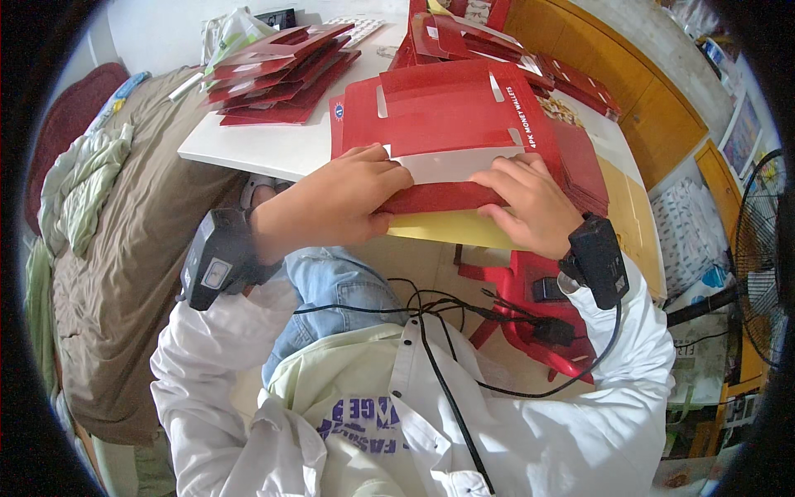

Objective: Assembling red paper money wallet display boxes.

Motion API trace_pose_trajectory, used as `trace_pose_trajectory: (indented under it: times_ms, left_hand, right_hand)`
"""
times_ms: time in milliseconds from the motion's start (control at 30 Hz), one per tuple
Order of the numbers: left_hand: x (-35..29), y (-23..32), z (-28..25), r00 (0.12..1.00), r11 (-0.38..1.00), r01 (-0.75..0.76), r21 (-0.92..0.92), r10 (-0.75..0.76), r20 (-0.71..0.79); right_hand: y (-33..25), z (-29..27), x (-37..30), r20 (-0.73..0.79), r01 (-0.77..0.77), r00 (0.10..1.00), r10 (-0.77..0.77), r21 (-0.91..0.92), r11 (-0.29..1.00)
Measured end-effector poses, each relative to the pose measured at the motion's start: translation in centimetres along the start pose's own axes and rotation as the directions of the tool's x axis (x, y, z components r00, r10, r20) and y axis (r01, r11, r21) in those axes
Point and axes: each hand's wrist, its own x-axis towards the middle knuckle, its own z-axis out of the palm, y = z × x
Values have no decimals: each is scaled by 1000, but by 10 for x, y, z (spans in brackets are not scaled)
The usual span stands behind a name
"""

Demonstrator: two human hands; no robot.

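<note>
A red printed cardboard sheet point(439, 108) with narrow white slots lies at the near edge of the table. Along its near side a flap is folded up, and a white strip point(451, 164) of its inner face shows between my hands. My left hand point(352, 192) grips the left end of this fold, thumb below and fingers over the top. At the right end, my right hand point(530, 199) pinches the same fold with bent fingers. Under the sheet, more red cardboard point(582, 170) sticks out on the right, and a yellow surface point(451, 229) shows below the near edge.
A loose stack of folded red cardboard pieces point(277, 79) stands at the left of the white table point(217, 142). More red pieces point(464, 37) are piled at the back. Black cables point(422, 311) hang across my lap near a red stool point(530, 331). A fan point(758, 257) stands right.
</note>
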Motion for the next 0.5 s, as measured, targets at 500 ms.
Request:
trace_pose_trajectory:
  times_ms: [500]
  left_hand:
    - [20,20,42,931,996,79,-48,-91,-354]
  right_hand:
    - [-13,14,18,-18,-63,998,62,-47,997]
